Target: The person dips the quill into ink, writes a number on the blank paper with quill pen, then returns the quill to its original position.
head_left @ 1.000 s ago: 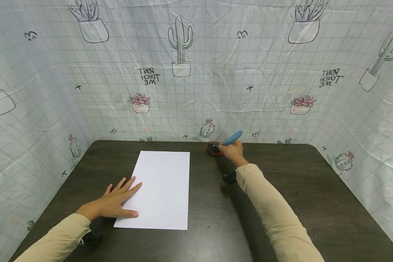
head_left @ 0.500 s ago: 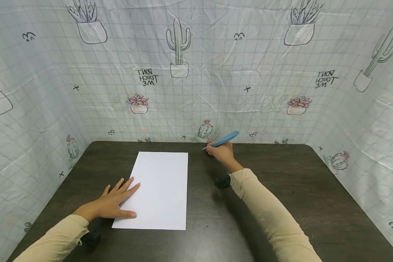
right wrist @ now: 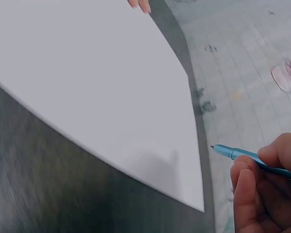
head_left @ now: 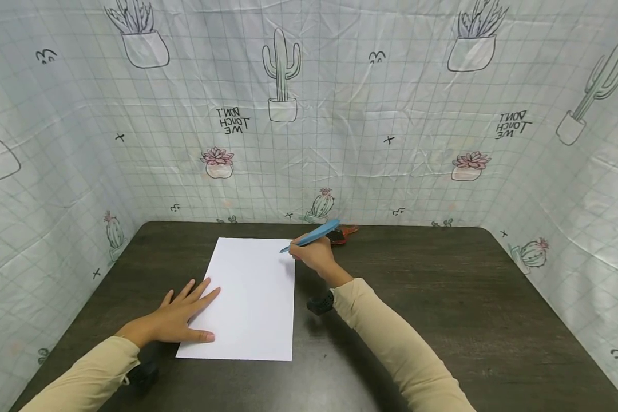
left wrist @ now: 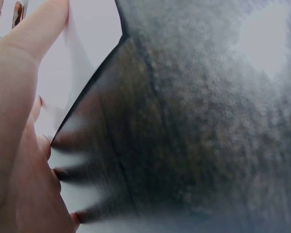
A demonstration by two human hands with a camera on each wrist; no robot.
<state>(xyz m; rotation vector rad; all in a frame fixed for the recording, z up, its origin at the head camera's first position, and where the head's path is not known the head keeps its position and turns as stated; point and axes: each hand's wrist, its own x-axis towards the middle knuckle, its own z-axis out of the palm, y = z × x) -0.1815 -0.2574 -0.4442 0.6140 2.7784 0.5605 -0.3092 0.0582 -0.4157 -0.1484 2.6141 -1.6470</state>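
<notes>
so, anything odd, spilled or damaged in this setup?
The cloth backdrop is creased, and its lettering reads mirrored, perhaps because it hangs wrong side out. Otherwise nothing stands out: the paper under the left hand looks undamaged, and no spill shows on the table.

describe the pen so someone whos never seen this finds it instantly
On the dark table, find the white sheet lying left of centre. At its far right corner, the person's right hand holds the pen, its tip pointing left. It is bright blue and broadens toward its upper end, unlike the red-and-black object lying on the table beyond the hand.
</notes>
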